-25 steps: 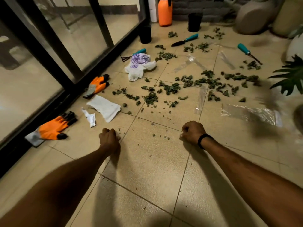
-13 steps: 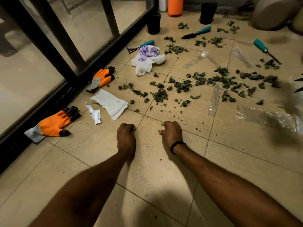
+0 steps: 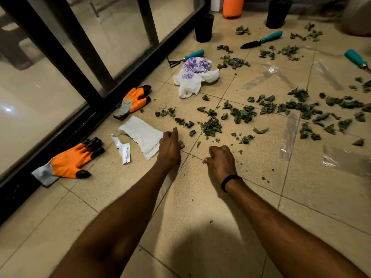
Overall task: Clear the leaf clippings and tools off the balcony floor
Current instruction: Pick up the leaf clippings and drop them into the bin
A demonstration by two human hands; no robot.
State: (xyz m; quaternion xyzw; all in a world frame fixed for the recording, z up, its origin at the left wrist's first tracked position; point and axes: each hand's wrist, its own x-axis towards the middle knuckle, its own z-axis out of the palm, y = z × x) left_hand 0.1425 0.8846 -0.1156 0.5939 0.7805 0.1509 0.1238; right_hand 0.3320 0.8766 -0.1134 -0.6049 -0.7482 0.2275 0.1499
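Green leaf clippings (image 3: 211,127) lie scattered over the tiled floor ahead of me, spreading to the right. A teal-handled trowel (image 3: 261,40), a small hand rake (image 3: 185,58) and a third teal-handled tool (image 3: 356,60) lie further back. My left hand (image 3: 169,146) rests on the floor with its fingers stretched forward, a leaf bit at its thumb, beside a white paper (image 3: 142,133). My right hand (image 3: 220,159) is curled, knuckles up, and pinches a small leaf crumb at its fingertips.
Two orange gloves (image 3: 70,160) (image 3: 133,101) lie along the black sliding-door frame (image 3: 96,109) on the left. A white and purple plastic bag (image 3: 195,75), a torn wrapper (image 3: 123,147), clear plastic strips (image 3: 289,133), two black pots (image 3: 203,28) and an orange bottle (image 3: 232,7) are around.
Both hands have moved forward and closer together toward the clippings. My left hand has uncurled from a fist to stretched fingers. My view has come closer to the floor.
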